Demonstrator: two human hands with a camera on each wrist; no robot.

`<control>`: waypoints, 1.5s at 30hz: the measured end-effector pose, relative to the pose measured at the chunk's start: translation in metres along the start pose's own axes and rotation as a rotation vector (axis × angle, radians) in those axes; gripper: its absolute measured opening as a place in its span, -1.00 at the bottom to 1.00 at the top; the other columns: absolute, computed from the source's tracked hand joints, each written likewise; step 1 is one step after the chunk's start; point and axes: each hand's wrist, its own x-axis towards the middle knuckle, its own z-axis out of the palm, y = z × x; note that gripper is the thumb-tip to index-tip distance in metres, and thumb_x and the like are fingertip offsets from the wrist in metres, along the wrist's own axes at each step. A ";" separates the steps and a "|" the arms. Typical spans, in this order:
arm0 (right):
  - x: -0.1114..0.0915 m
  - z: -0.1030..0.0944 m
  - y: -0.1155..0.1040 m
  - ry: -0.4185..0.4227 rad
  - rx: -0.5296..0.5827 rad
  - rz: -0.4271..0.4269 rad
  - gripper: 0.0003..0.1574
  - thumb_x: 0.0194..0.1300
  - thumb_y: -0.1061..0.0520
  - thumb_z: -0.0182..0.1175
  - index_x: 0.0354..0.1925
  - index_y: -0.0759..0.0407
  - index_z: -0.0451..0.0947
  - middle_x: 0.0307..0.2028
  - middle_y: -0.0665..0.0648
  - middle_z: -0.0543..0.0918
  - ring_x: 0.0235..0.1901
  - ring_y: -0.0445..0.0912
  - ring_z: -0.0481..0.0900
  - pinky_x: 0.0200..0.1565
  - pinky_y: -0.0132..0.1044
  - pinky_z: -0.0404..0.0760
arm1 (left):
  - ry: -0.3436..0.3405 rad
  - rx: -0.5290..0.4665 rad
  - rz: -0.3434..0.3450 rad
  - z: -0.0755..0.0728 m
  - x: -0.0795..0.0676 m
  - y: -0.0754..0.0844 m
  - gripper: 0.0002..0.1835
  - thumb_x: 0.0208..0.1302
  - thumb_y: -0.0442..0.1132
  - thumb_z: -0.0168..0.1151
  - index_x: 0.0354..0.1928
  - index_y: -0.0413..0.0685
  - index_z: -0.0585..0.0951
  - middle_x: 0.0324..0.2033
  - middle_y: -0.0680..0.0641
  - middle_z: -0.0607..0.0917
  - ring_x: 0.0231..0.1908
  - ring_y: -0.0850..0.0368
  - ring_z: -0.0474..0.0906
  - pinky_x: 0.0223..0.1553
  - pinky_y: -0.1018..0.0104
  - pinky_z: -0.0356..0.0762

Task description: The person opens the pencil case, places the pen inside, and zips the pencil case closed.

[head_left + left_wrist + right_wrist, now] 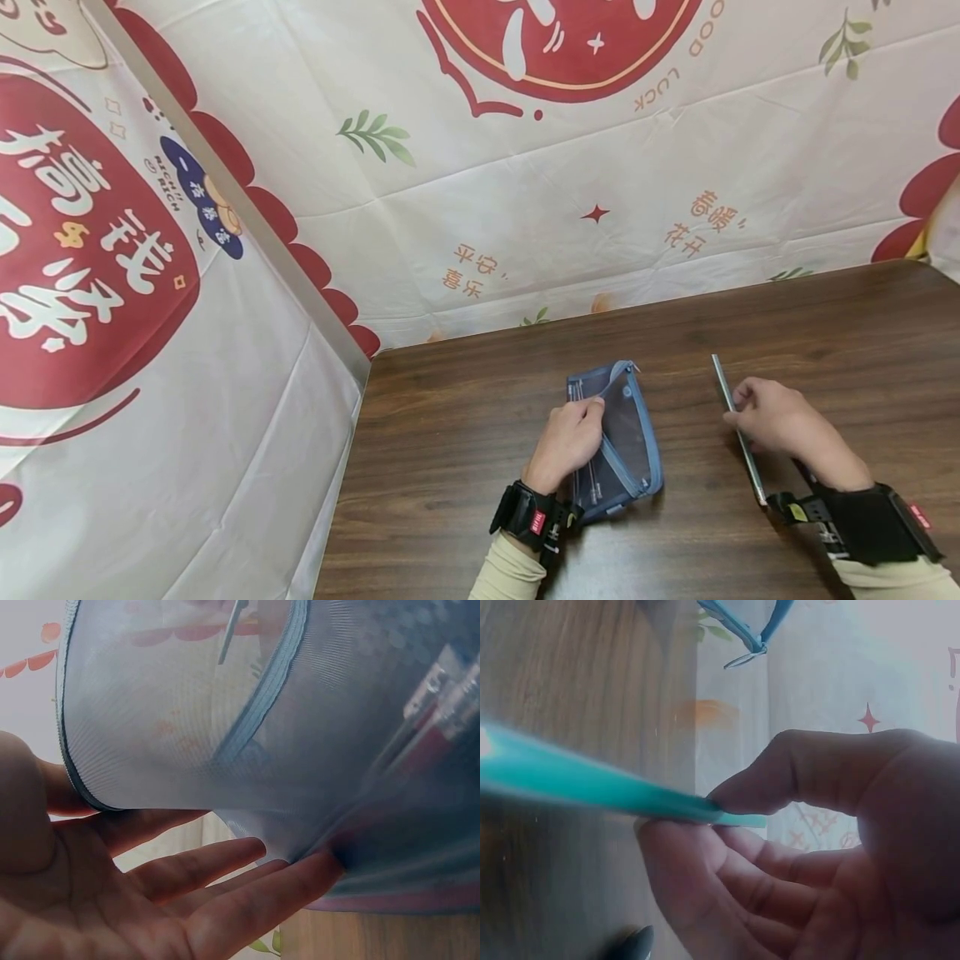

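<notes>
On the bench (465,417): 1 blue mesh pouch (630,442) gripped at its opening by the left hand (570,437); right hand (776,421) pinches 1 teal ruler (738,433).

My left hand (572,440) lies on a translucent blue mesh pencil pouch (626,433) edged in lighter blue zipper tape; pens (439,712) with pinkish-red barrels show through the weave. My right hand (772,417) pinches a ruler (738,440) that reads silver-grey from the head view and teal up close. Both cuffs are beige, the wrist straps black with small red labels. The surface (465,433) is dark brown woodgrain. The cloth backdrop (525,183) is cream, printed with red medallions, white characters, green sprigs and red stars.
</notes>
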 end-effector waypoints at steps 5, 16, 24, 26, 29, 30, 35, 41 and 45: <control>-0.001 -0.001 -0.002 -0.006 0.039 -0.016 -0.54 0.28 0.14 0.13 -0.07 0.54 0.32 -0.42 0.23 0.51 -0.54 -0.07 0.60 -0.48 -0.14 0.63 | -0.004 -0.003 0.000 0.000 0.000 -0.001 -0.47 0.44 0.17 -0.34 -0.62 0.09 0.34 -0.65 0.00 0.30 -0.52 0.14 0.42 -0.50 0.36 0.36; -0.002 -0.001 -0.007 0.004 0.107 -0.045 -0.55 0.27 0.17 0.12 -0.05 0.54 0.32 -0.38 0.26 0.55 -0.49 -0.04 0.63 -0.44 -0.11 0.68 | -0.011 -0.010 -0.010 0.000 0.000 -0.001 -0.48 0.44 0.16 -0.33 -0.60 0.10 0.37 -0.65 0.01 0.30 -0.57 0.14 0.40 -0.57 0.35 0.33; -0.004 -0.002 -0.010 -0.001 0.123 -0.059 -0.54 0.27 0.17 0.11 -0.04 0.54 0.32 -0.39 0.23 0.56 -0.48 -0.04 0.63 -0.44 -0.11 0.68 | -0.007 -0.006 -0.004 0.000 0.000 0.000 -0.47 0.44 0.18 -0.34 -0.63 0.08 0.31 -0.66 0.02 0.27 -0.58 0.15 0.39 -0.56 0.36 0.33; -0.004 -0.002 -0.011 -0.006 0.134 -0.061 -0.53 0.28 0.16 0.10 -0.03 0.54 0.32 -0.38 0.22 0.57 -0.48 -0.04 0.63 -0.43 -0.11 0.68 | -0.009 -0.008 -0.004 0.001 0.000 0.000 -0.47 0.44 0.18 -0.34 -0.63 0.09 0.30 -0.67 0.02 0.27 -0.59 0.15 0.39 -0.58 0.36 0.33; -0.004 -0.002 -0.012 -0.014 0.154 -0.065 -0.53 0.29 0.16 0.09 -0.01 0.54 0.31 -0.36 0.25 0.60 -0.47 -0.04 0.64 -0.42 -0.11 0.69 | -0.013 -0.011 -0.003 0.000 0.000 0.001 -0.47 0.44 0.18 -0.34 -0.63 0.09 0.31 -0.67 0.03 0.26 -0.62 0.16 0.36 -0.60 0.37 0.31; -0.004 -0.002 -0.012 -0.015 0.161 -0.068 -0.53 0.29 0.16 0.09 -0.01 0.55 0.31 -0.35 0.26 0.62 -0.47 -0.03 0.65 -0.42 -0.12 0.69 | -0.014 -0.010 -0.002 0.000 0.000 0.000 -0.47 0.44 0.18 -0.34 -0.63 0.09 0.31 -0.67 0.03 0.26 -0.62 0.16 0.36 -0.61 0.37 0.31; -0.005 -0.002 -0.013 -0.014 0.192 -0.085 -0.51 0.31 0.18 0.07 0.03 0.56 0.29 -0.35 0.27 0.65 -0.47 -0.04 0.64 -0.41 -0.15 0.70 | -0.008 -0.004 0.006 0.000 -0.001 0.001 -0.47 0.45 0.17 -0.35 -0.63 0.08 0.30 -0.67 0.03 0.25 -0.59 0.15 0.38 -0.56 0.37 0.32; -0.006 -0.002 -0.017 0.006 0.214 -0.110 -0.50 0.33 0.20 0.05 0.07 0.57 0.27 -0.38 0.22 0.67 -0.46 -0.06 0.63 -0.41 -0.21 0.69 | -0.005 -0.002 0.009 0.000 0.000 0.001 -0.48 0.45 0.15 -0.34 -0.63 0.08 0.29 -0.67 0.03 0.23 -0.60 0.15 0.36 -0.55 0.38 0.31; -0.006 -0.002 -0.019 0.009 0.239 -0.115 -0.49 0.34 0.19 0.04 0.09 0.58 0.26 -0.37 0.23 0.66 -0.45 -0.07 0.63 -0.41 -0.22 0.69 | -0.007 -0.003 0.009 0.001 0.000 0.000 -0.49 0.46 0.13 -0.33 -0.62 0.06 0.31 -0.67 0.02 0.24 -0.60 0.15 0.37 -0.56 0.38 0.32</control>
